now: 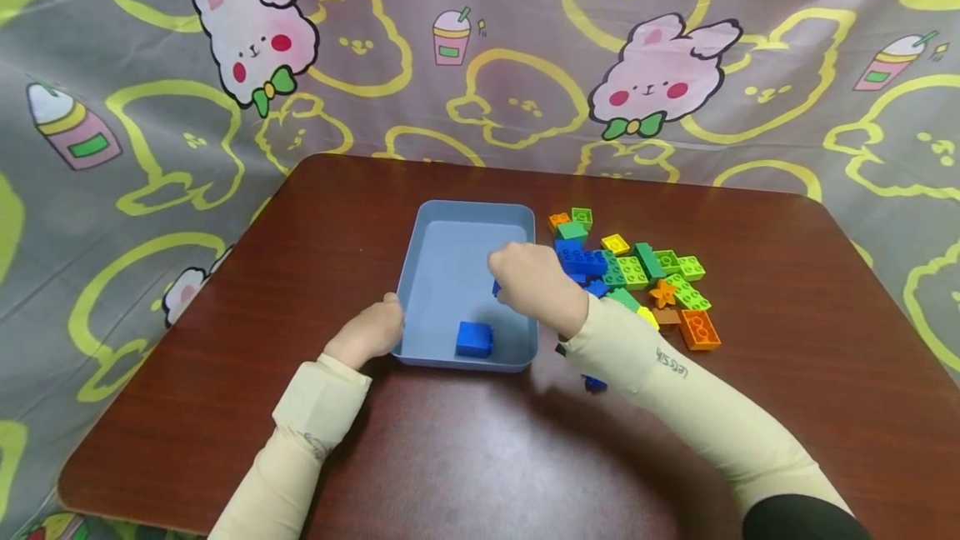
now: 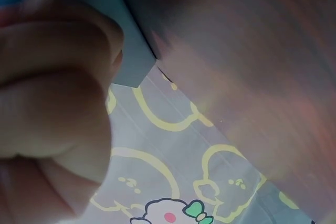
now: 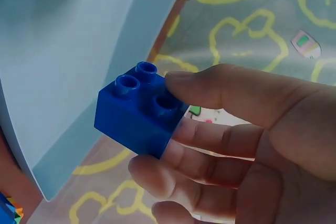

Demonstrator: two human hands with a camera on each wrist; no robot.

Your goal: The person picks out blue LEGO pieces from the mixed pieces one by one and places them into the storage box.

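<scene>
While its studs [image 3: 127, 84] point upward in the right wrist view, the squarish blue block [image 3: 126, 121] is pinched by the right grip [image 1: 536, 277] over the tray [image 1: 450, 265]; the left grip [image 1: 367, 332] clasps the tray's side.

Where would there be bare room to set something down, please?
The table is bare left of the tray, beyond the left hand; in front of the tray between the sleeves; and right of the rightmost orange brick. The tray's far half is also free. It is crowded right of the tray, among the loose bricks, and around the right hand.
</scene>
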